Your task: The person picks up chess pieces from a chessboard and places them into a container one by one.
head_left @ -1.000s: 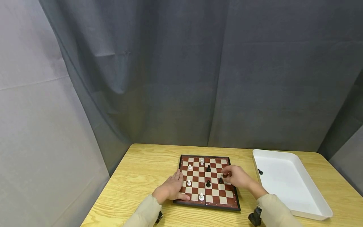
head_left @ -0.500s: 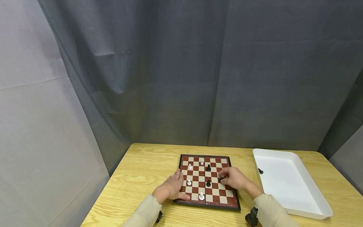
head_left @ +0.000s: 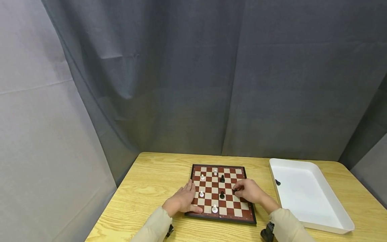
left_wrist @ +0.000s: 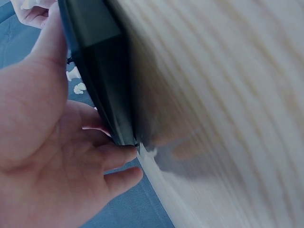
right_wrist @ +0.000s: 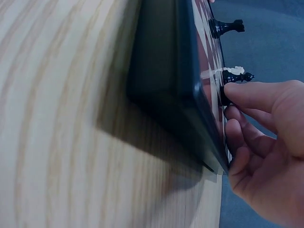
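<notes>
A red and cream chessboard (head_left: 230, 212) with a black frame lies on the wooden table. My left hand (head_left: 182, 199) rests on its near left corner, thumb over the near edge and fingers along the left side. My right hand (head_left: 251, 191) is at the right half, where thumb and index finger pinch a small black chess piece (right_wrist: 224, 97); the fingers hide much of it, so its kind is unclear. Two other black pieces stand nearby, one a rook (right_wrist: 228, 27). Several white pieces, among them a near one (head_left: 214, 209), stand on the left half.
To the right of the board is a shallow white tray (head_left: 305, 195), with a black chess piece (head_left: 277, 182) lying by its left wall. Grey curtains (head_left: 193, 84) hang behind the wooden table (head_left: 151, 174) and at its sides.
My right hand has moved slightly left, and its thumb and index finger have closed around the black chess piece at the right. My left hand has stayed on the board's corner.
</notes>
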`<action>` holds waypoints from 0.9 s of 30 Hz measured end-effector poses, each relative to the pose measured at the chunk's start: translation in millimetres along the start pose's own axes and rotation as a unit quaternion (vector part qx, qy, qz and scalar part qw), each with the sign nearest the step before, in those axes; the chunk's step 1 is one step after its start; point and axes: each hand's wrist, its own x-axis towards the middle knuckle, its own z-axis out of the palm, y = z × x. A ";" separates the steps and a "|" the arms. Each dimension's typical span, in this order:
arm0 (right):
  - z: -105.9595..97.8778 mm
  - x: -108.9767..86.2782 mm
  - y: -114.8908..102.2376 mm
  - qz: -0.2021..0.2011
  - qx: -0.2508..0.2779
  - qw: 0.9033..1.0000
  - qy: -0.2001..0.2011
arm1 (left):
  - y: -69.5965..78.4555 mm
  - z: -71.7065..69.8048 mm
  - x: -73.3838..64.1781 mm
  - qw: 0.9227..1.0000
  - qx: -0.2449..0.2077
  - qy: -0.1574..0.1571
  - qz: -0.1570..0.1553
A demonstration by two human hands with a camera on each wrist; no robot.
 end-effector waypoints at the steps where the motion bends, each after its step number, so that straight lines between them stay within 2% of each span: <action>1: -0.1 -0.3 0.1 0.002 0.001 1.000 0.001 | 0.2 -0.1 -0.2 1.000 0.000 0.001 0.000; 27: -14.5 -4.6 1.5 0.011 0.041 0.999 0.001 | 2.0 -2.3 -0.9 1.000 0.018 0.000 0.005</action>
